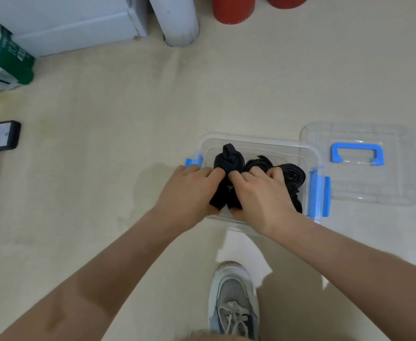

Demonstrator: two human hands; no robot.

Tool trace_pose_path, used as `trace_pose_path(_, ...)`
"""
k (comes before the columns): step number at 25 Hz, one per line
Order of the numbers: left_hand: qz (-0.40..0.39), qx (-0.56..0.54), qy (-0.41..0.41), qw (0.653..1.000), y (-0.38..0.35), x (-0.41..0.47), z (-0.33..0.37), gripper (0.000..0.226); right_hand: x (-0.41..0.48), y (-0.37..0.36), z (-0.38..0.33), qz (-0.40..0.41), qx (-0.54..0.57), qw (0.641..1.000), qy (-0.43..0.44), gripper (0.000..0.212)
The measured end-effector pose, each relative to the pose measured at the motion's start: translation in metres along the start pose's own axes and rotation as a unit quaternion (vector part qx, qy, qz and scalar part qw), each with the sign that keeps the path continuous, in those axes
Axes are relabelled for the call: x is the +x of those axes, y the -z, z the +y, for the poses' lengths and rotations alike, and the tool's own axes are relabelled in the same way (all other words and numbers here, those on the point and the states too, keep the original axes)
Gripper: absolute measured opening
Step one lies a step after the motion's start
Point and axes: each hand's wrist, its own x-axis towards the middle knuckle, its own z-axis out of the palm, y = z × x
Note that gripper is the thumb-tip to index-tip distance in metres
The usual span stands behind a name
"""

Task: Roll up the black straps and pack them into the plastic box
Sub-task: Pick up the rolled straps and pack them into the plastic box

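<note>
black straps, blue latches

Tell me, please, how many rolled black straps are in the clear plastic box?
3 clearly: far-left roll, middle roll, right roll. The hands cover more black strap beneath, so others may be hidden.

We see a pale beige floor filling nearly the whole view, faintly stained and evenly lit, with soft shadows. At the top left stands a white cabinet, and beside it a white cylinder rests on the floor. Two red cylinders stand at the top edge. A green-and-white package sits far left, with a black-framed object below it.
</note>
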Motion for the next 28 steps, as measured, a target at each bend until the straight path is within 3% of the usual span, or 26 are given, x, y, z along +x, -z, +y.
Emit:
trace_pose_path(3, 0.005, 0.048, -0.015, 0.999, -0.008, 0.004, 0.001, 0.049, 0.000, 0.005, 0.003, -0.011, -0.020, 1.000, 0.019, 0.033)
trace_pose_path(7, -0.030, 0.071, -0.023, 0.997, -0.012, 0.013, 0.003, 0.052, 0.004, 0.008, 0.007, -0.041, -0.024, 0.999, 0.008, 0.042)
trace_pose_path(12, -0.057, 0.049, -0.039, 0.996, -0.008, 0.018, 0.005, 0.015, 0.002, -0.007, 0.000, -0.010, -0.028, 0.999, 0.044, 0.037)
trace_pose_path(14, -0.115, 0.069, -0.015, 0.991, -0.003, 0.023, 0.012, 0.014, 0.001, -0.007, 0.004, -0.012, -0.017, 0.998, 0.056, 0.036)
trace_pose_path(18, -0.237, 0.075, 0.023, 0.968, 0.019, 0.038, 0.019, 0.009, -0.013, 0.015, 0.026, 0.080, 0.046, 0.977, 0.191, 0.009)
trace_pose_path(19, -0.236, 0.065, 0.038, 0.969, 0.032, 0.044, 0.022, 0.002, -0.012, 0.029, 0.042, 0.099, 0.050, 0.969, 0.221, 0.013)
trace_pose_path(20, -0.200, 0.050, 0.054, 0.977, 0.043, 0.051, 0.028, 0.009, -0.008, 0.044, 0.062, 0.129, 0.050, 0.962, 0.234, 0.019)
trace_pose_path(22, -0.049, -0.062, 0.073, 0.994, 0.068, 0.073, 0.056, 0.021, -0.001, 0.066, 0.111, 0.194, 0.080, 0.965, 0.160, 0.027)
trace_pose_path(23, 0.020, -0.163, 0.080, 0.983, 0.079, 0.087, 0.073, 0.023, -0.002, 0.071, 0.135, 0.220, 0.107, 0.967, 0.072, 0.030)
trace_pose_path(24, 0.038, -0.243, 0.085, 0.965, 0.083, 0.105, 0.089, 0.024, -0.007, 0.068, 0.161, 0.237, 0.133, 0.961, -0.048, 0.033)
trace_pose_path(26, -0.052, -0.243, 0.068, 0.966, 0.071, 0.149, 0.116, 0.028, -0.027, 0.051, 0.209, 0.191, 0.188, 0.914, -0.306, 0.044)
trace_pose_path(28, -0.192, -0.147, 0.056, 0.969, 0.043, 0.188, 0.133, 0.039, -0.054, 0.026, 0.240, 0.064, 0.246, 0.828, -0.500, 0.059)
